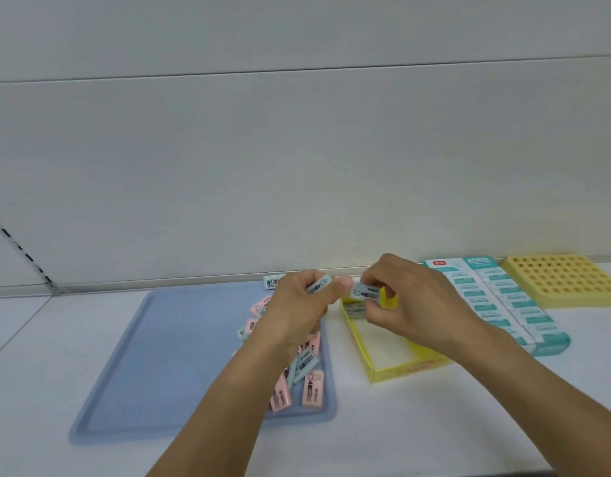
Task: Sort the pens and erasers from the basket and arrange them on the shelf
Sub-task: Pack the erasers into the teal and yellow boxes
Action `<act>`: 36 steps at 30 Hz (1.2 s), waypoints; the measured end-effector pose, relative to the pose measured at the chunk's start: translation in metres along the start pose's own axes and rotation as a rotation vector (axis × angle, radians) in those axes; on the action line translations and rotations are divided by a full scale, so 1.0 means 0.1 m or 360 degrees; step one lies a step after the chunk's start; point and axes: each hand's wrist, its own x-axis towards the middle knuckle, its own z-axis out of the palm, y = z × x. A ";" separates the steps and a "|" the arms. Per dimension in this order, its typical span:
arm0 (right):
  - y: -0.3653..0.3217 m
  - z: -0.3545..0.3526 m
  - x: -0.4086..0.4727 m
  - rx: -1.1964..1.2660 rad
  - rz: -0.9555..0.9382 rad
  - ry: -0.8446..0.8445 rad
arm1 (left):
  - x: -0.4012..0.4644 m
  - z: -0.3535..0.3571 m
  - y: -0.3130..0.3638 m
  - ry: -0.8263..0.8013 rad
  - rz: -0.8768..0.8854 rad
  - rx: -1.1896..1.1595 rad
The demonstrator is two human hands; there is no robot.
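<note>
Presently, both hands are raised above the white shelf (194, 452), meeting near its back edge. The left hand (297, 311) has its fingers curled round a pale blue eraser (320, 286), whose end shows past the knuckles. The right hand (410, 304) pinches a second blue eraser (366, 292) between thumb and fingertips, holding it over the far end of the yellow box (400, 368). The two held erasers are close together but apart.

The yellow box is an open carton lying lengthwise just right of the blue tray (152, 356). One eraser (355, 309) already lies inside it at the far end; the remainder of its floor shows white.

The tray rests on the shelf to the left. A loose pile of pink and blue erasers (304, 376) sits along its right side, partly hidden by the left forearm. A single eraser (271, 281) lies beyond the tray's far edge against the back wall.

Right of the yellow box stands a teal-and-white carton (496, 301) packed with rows of wrapped items; their labels are too blurred to read. Further right is a yellow perforated rack (565, 284).
</note>
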 end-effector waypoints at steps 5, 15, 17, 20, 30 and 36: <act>0.20 0.05 -0.07 -0.0241 0.0085 -0.0505 | 0.01 -0.06 0.00 0.0087 -0.0191 -0.0373; 0.19 0.30 0.01 -0.0355 -0.0064 -0.0597 | -0.08 -0.07 -0.11 -0.0028 -0.0029 -0.0615; 0.19 0.33 0.02 -0.0349 -0.0078 -0.0582 | -0.10 -0.07 -0.12 -0.0041 0.0004 -0.0651; 0.20 0.34 0.00 -0.0105 -0.0057 -0.0397 | -0.11 -0.09 -0.13 -0.0029 0.0050 -0.0643; -0.04 0.11 0.17 0.0732 0.0014 0.0070 | -0.03 0.00 -0.02 0.0082 0.0263 -0.0170; -0.04 0.09 0.13 0.0927 0.0143 -0.0093 | 0.04 0.07 0.05 0.0139 0.0243 -0.0272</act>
